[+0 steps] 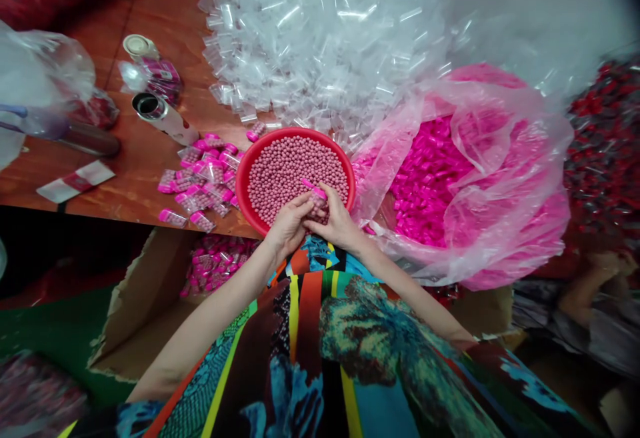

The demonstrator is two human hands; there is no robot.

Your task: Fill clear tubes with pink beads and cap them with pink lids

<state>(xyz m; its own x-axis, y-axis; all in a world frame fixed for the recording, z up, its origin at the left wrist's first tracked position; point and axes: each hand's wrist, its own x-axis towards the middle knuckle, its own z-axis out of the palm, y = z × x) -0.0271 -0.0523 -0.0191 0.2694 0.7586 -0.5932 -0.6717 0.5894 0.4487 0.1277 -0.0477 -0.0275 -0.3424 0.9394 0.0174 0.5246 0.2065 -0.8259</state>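
At the frame's centre, both hands point(311, 221) close together on a pink-capped container point(317, 195) above the red bowl point(239, 185). If the grip tilts or squeezes it while open, beads point(295, 168) could spill.

2 hands point(291, 221) point(336, 217) hold 1 pink-topped container point(317, 196).

From where I stand, no words, brands, numbers or signs can be read anywhere, on the tabletop point(200, 105) or the things about it.
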